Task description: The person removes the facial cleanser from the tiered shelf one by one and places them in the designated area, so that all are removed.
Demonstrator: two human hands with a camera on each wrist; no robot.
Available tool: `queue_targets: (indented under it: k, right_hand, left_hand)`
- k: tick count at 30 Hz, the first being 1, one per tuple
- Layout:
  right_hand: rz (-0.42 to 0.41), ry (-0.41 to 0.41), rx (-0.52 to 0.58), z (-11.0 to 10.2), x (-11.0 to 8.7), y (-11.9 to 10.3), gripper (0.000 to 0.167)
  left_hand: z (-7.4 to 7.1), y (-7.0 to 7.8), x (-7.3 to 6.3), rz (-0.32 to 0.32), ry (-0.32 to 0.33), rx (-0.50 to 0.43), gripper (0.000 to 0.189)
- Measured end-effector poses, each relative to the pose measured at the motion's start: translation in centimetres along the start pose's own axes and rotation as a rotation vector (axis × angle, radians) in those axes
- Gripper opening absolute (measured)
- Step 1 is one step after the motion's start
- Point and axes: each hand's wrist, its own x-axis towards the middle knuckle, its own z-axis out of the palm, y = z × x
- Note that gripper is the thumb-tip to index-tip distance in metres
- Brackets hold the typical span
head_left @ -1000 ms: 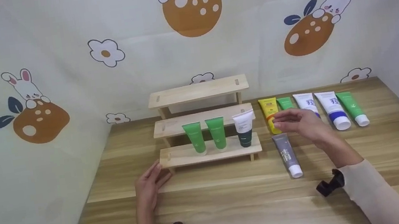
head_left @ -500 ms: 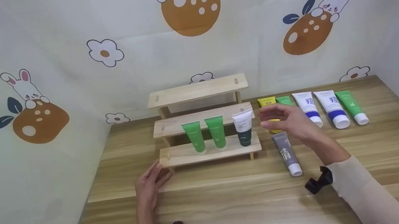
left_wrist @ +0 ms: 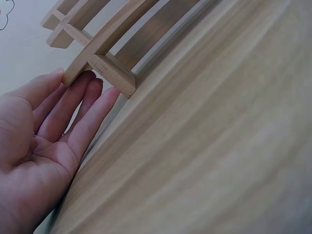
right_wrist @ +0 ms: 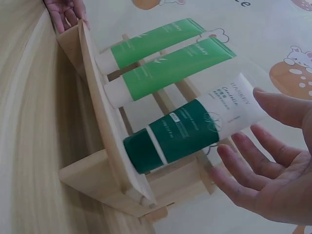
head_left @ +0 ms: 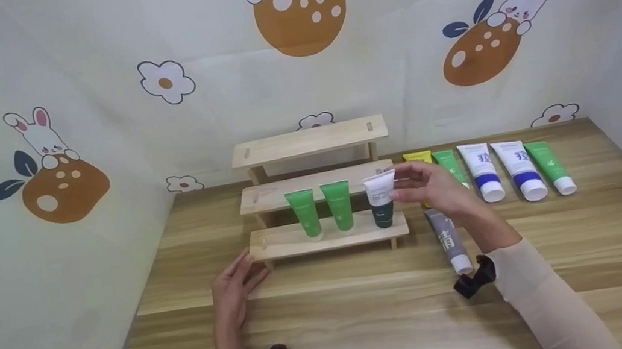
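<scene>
Tabletop (head_left: 344, 322) bears a rack (head_left: 281, 244), left grip (head_left: 231, 291) pinching it, right grip (head_left: 438, 188) wide around a dark-capped tube (head_left: 383, 212).

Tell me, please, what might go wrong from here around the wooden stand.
The white and dark green tube stands on its cap near the right end of the front shelf, so a nudge from the right hand beside its top might tip it. If it fell leftward, it could knock the nearer green tube. The left hand holds the shelf's left end; pressing there might shift the wooden stand and topple what stands on it.
</scene>
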Motion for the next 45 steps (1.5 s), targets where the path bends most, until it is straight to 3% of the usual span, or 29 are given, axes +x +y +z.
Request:
queue_targets:
  k: [5, 12, 29, 45]
  right_hand:
    - [0.027, 0.017, 0.015, 0.2, 0.4, 0.4, 0.059]
    - [0.007, 0.051, 0.04, 0.6, 0.8, 0.9, 0.055]
    - [-0.008, 0.146, -0.01, 1.6, 1.2, 1.8, 0.04]
    - [0.01, 0.142, 0.049, -1.0, -1.9, -0.2, 0.051]
  left_hand:
    - [0.1, 0.1, 0.0, -0.013, 0.014, -0.019, 0.049]
    - [0.1, 0.0, -0.1, 0.005, -0.004, 0.028, 0.049]
    - [0.2, 0.1, 0.0, -0.015, 0.012, 0.045, 0.05]
    - [0.1, 0.1, -0.3, -0.009, -0.024, 0.008, 0.05]
